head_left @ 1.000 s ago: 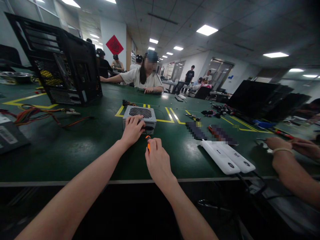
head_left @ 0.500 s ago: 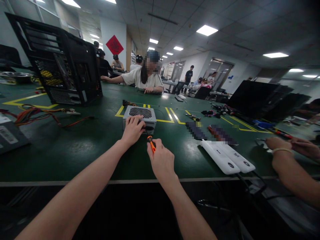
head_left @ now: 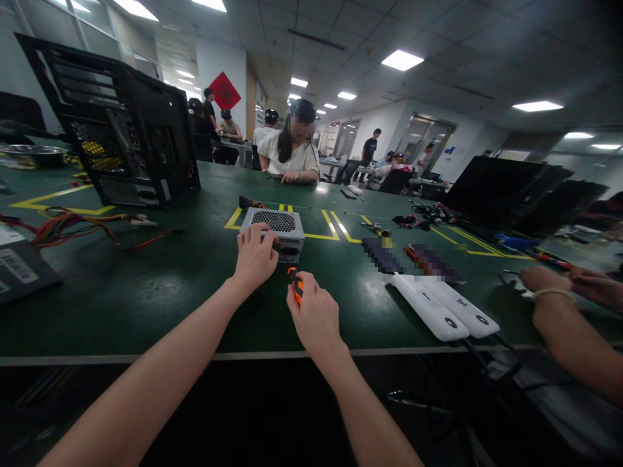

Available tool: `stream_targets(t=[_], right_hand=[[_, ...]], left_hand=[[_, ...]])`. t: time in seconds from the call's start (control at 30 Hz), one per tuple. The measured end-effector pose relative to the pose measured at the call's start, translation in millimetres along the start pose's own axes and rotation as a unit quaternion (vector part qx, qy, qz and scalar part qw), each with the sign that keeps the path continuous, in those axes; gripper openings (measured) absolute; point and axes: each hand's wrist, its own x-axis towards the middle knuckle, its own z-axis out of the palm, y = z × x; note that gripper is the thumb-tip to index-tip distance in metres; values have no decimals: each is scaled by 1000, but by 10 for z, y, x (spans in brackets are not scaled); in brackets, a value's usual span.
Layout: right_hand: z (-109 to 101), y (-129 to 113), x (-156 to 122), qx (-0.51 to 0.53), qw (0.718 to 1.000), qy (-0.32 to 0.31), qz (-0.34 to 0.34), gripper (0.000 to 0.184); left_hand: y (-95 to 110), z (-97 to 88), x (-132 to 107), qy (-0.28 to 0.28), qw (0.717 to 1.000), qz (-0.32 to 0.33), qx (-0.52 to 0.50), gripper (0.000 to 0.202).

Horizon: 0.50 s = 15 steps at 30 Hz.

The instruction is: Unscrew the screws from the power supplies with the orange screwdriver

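1. Head view: my left hand [head_left: 256,256] lies on a grey power supply box [head_left: 275,228]. Its fingers are curled over the box's near top edge and grip it.
2. The box sits flat on the green worktop [head_left: 146,292], set back from the near edge and about midway along it. It rests on a corner of a yellow tape outline [head_left: 335,227]. Its perforated top faces up.
3. My right hand [head_left: 315,318] is just beside the left, closer to the near edge. Its fingers are clenched around a screwdriver [head_left: 295,284] with an orange and black handle.
4. The handle sticks out of my fist and tilts toward the box's near face. I cannot tell whether the tip touches the box, because the shaft is lost against the dark socket there.
5. Toward the far left corner stands a black computer case [head_left: 121,130], upright and open. Coloured cables [head_left: 73,224] trail across the worktop in front of it.
6. Two white oblong devices [head_left: 445,308] lie side by side, touching, to the right of my hands and close to the near edge.
7. A co-worker's hands [head_left: 545,282] rest at the right end of the worktop, well apart from mine.
8. Another person in a white shirt [head_left: 289,155] sits at the far edge, across from me.
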Motion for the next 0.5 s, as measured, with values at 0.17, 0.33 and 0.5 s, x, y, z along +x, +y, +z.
stream_targets(t=[0.17,0.33,0.5], right_hand=[[-4,13,-12,3,999,-9,-33,17],[-18,-3,-3,2,998,-14,-58,19],[8,-15,-4,18,998,-17,-59,18]], left_hand=[[-31,97,-29,-173,951,-182,-182,14],[-1,206,4,-256,803,-345,-412,16],[43,229,31,-251,754,-382,-472,18]])
